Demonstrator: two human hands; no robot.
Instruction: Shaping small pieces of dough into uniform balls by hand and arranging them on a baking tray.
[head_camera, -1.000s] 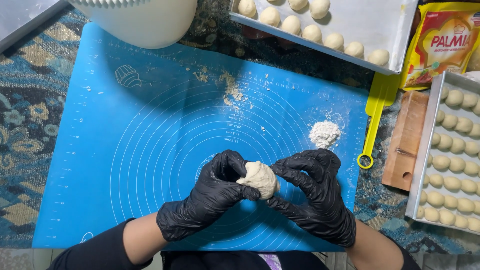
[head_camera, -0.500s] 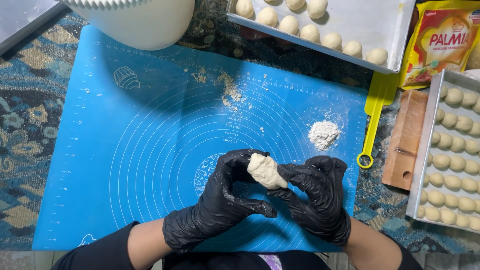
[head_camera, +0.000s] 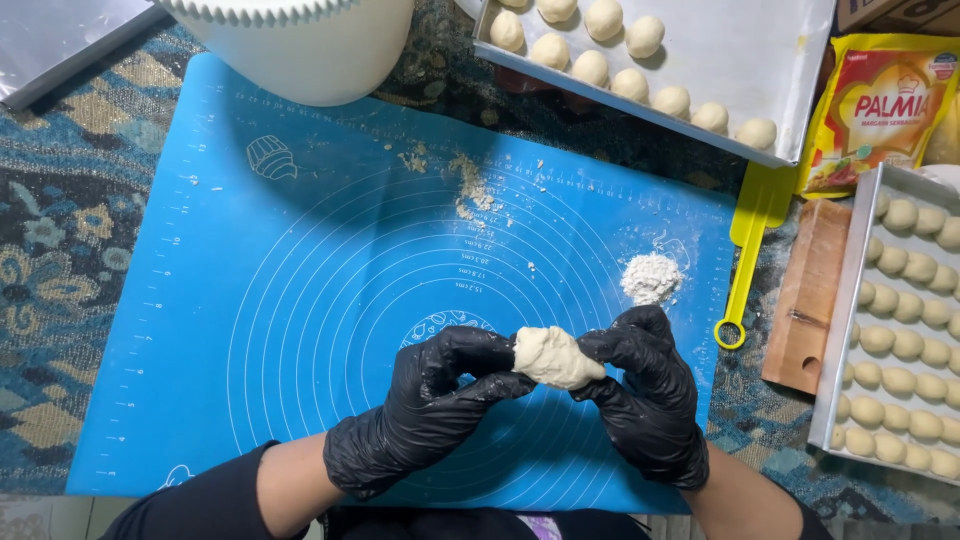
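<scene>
A pale lump of dough (head_camera: 555, 357) sits between my two black-gloved hands, raised just above the near middle of the blue silicone mat (head_camera: 300, 300). My left hand (head_camera: 425, 420) pinches its left end with curled fingertips; my right hand (head_camera: 645, 405) closes its fingers on the right end. Beyond my right hand lies a small heap of flour (head_camera: 650, 277), with dough crumbs (head_camera: 470, 185) scattered farther up the mat. A yellow scraper (head_camera: 748, 250) lies along the mat's right edge, beside a wooden block (head_camera: 805, 295). A tray of shaped dough balls (head_camera: 905, 330) borders the right side; a second tray (head_camera: 740, 60) stands at the far edge. A white bowl (head_camera: 300, 45) overlaps the mat's far corner. A yellow packet (head_camera: 880, 110) lies between the trays. Nothing lies between my hands and the mat.
</scene>
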